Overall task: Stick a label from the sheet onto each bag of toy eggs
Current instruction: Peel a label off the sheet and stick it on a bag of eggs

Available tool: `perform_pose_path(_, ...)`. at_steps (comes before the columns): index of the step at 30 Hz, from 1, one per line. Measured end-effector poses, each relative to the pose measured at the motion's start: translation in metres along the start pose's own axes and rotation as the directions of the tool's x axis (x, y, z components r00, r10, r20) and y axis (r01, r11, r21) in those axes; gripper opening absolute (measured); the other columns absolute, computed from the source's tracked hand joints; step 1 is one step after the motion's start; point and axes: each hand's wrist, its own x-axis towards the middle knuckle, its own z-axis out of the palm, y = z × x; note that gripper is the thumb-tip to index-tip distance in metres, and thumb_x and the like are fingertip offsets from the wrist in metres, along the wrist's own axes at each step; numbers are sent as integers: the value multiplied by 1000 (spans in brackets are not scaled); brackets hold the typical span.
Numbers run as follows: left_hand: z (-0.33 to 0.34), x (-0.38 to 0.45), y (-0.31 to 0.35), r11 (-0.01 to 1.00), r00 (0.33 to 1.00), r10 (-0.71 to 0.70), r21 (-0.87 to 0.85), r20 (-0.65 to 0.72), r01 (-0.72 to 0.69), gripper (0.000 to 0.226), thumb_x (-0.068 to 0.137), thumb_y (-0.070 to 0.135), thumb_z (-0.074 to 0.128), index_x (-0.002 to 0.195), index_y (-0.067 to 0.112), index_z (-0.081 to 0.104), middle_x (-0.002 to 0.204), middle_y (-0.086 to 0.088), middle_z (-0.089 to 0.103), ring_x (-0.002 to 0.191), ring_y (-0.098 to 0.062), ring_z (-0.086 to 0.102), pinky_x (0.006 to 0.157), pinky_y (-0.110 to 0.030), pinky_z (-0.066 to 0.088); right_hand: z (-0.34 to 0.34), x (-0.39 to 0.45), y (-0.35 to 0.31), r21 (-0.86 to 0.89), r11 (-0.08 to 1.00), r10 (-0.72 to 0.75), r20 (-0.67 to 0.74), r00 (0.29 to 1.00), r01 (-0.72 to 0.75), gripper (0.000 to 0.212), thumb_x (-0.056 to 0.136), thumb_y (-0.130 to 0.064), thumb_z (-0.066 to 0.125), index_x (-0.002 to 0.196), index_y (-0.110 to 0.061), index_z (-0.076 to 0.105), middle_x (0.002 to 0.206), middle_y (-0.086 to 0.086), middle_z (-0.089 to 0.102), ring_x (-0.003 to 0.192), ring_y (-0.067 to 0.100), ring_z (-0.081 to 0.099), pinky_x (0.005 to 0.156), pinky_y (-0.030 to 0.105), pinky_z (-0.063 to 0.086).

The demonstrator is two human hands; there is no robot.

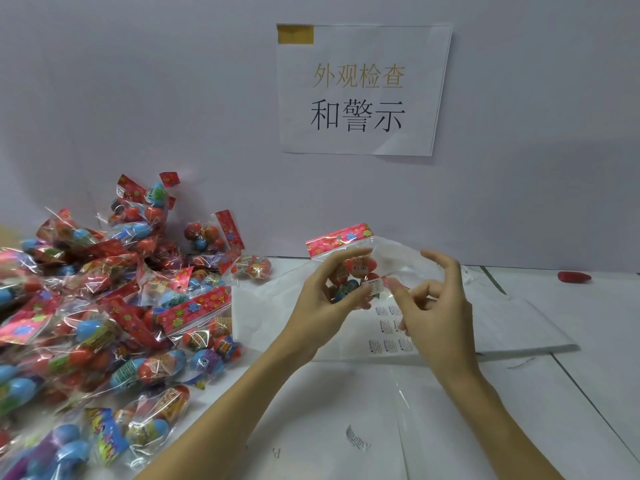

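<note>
Gripped in your left hand, the bag of toy eggs was held up above the label sheet, fingers curled round its clear lower part and its flowered header card uppermost. Head view: your right hand hovered just beside the bag, fingers loosely bent and pinching nothing that could be made out. A small white label lay on the face of the bag, at the tip of your left thumb; it appeared to be already stuck, though whether it was fully pressed down could not be told.

Progress, judged from this view alone: this one bag seemed labelled or nearly so. The label sheet, lying on the table directly below the bag, showed several printed labels unused. Left of the sheet, a large pile of bags awaited handling; whether any of them bore labels could not be told. One loose curled label lay on the table nearer you than the sheet. A red object rested far right of the sheet. Most of the task therefore seemed to remain.
</note>
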Motion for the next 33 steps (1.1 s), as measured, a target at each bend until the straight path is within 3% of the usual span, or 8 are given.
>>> perform_pose_path(5,-4,3,-4,984,997,-32,-170,66,43,99,88,13,84,154,58,26,138,-7,66,116,-35,71,91,-47,62,-1,5,-3,196,958,154,260,953,-208,38,84,-54,71,108,-25,75,88,-2,76,71,15,71,59,23,57)
perform_pose_path(9,-3,5,-8,944,974,-227,-254,-28,212,116,74,30,93,153,62,14,129,-6,71,109,-22,75,83,-31,62,-5,7,-5,333,903,178,284,942,-271,31,82,-45,75,93,-17,81,74,2,72,63,12,64,63,21,56)
perform_pose_path(14,-20,12,-7,865,879,-426,-383,-213,326,71,80,36,81,140,7,56,111,-10,79,95,-22,77,75,-30,63,-10,8,-2,231,950,131,318,939,-211,16,92,-33,74,92,-20,83,65,-3,70,56,6,59,56,15,49)
perform_pose_path(18,-21,12,-3,859,878,-399,-444,-265,256,56,86,34,74,132,3,66,113,-14,78,95,-25,76,82,-33,61,1,4,-3,293,911,201,302,932,-291,16,96,-26,72,90,-23,86,82,7,80,70,19,73,66,22,59)
perform_pose_path(21,-15,13,0,818,922,-369,-512,-117,262,62,93,42,66,142,6,54,132,-15,70,121,-30,69,107,-44,54,3,4,-2,505,756,292,309,905,-417,20,99,-19,67,96,-10,85,99,16,80,89,25,78,77,22,61)
perform_pose_path(25,-12,9,0,888,950,-305,-382,-71,257,33,100,23,67,125,2,71,124,-21,72,116,-34,71,95,-37,60,-2,8,0,520,687,296,438,849,-507,26,103,-22,62,118,-6,76,117,17,77,109,32,75,88,35,62)
perform_pose_path(29,-14,10,-2,968,958,-246,-81,-144,236,22,102,17,64,106,1,79,104,-15,76,101,-29,71,90,-32,56,-7,17,2,529,712,312,351,883,-462,68,82,-50,74,141,-19,58,127,7,74,116,23,72,98,42,57)
perform_pose_path(33,-4,3,-7,957,958,-244,120,-152,263,25,106,20,59,98,10,80,78,-3,76,74,-9,71,69,-19,56,-5,11,-1,515,729,260,402,878,-451,44,81,-35,80,122,-19,75,108,10,80,99,22,77,78,25,61)
